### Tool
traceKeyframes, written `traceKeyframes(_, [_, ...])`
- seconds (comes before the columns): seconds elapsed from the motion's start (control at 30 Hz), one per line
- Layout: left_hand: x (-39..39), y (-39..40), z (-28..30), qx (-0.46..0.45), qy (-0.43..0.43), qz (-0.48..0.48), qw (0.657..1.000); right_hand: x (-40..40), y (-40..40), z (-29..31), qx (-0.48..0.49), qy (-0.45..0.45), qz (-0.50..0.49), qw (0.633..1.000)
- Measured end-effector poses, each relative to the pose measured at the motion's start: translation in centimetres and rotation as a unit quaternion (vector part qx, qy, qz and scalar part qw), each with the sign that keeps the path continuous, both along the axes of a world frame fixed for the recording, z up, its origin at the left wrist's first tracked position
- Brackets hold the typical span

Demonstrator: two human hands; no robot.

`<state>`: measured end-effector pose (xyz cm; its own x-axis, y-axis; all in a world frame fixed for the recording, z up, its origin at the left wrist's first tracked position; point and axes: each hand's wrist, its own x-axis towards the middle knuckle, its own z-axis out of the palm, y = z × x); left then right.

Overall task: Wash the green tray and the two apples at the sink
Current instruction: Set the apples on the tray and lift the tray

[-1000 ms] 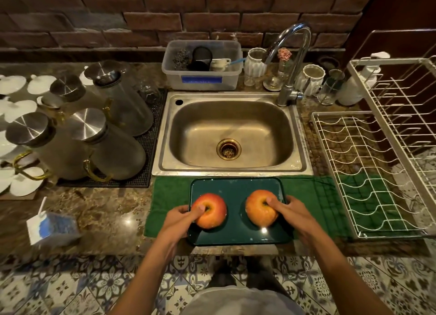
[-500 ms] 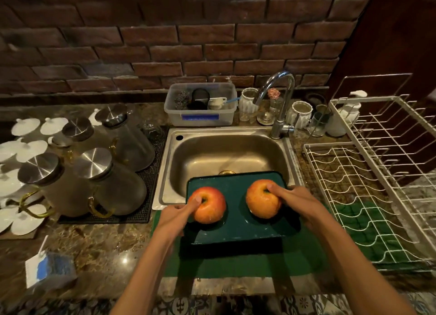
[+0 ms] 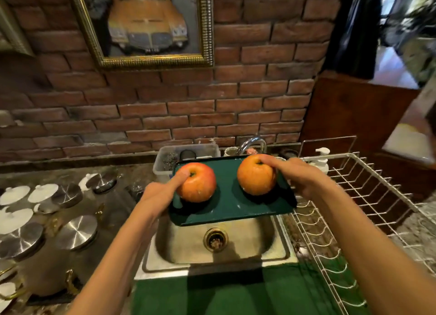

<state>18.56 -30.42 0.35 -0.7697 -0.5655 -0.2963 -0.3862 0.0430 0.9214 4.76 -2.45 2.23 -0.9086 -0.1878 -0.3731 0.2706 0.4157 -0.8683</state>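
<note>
Both hands (image 3: 155,194) grip glossy tray (image 3: 226,206), thumbs pinning round apples (image 3: 198,182).

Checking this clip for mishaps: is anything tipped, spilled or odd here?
Nothing spilled. The green tray is held above the sink, tilted slightly, with both hands gripping its ends; thumbs pin the left apple and right apple in place.

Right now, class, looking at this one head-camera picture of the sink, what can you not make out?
- Fingers under the green tray: hidden by the tray, so neither the left hand nor the right hand shows its full grip.
- Faucet base and spout tip: behind the tray and right apple.
- Plastic tub contents: small, partly covered.
- Dish rack: cut off at the lower right.
</note>
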Motion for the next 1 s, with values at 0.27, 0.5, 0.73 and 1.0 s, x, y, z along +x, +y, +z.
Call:
traceKeyframes(0.27, [-4.1, 5.2, 4.4, 0.025, 0.02, -0.033, 0.999, -3.9, 5.8, 5.0, 0.003, -0.009, 0.015, 1.0])
traceKeyframes(0.5, [-8.2, 13.7, 4.1, 0.024, 0.015, -0.045, 0.999, -8.0, 13.8, 6.2, 0.026, 0.002, 0.019, 0.999])
traceKeyframes(0.73, [-12.4, 22.0, 2.4, 0.054, 0.02, -0.045, 0.997, -11.7, 21.6, 5.1, 0.037, -0.007, 0.015, 0.999])
traceKeyframes(1.0, [-15.5, 27.2, 1.0, 0.033, 0.003, -0.068, 0.997, -13.5, 27.3, 3.0, 0.043, -0.028, 0.003, 0.999])
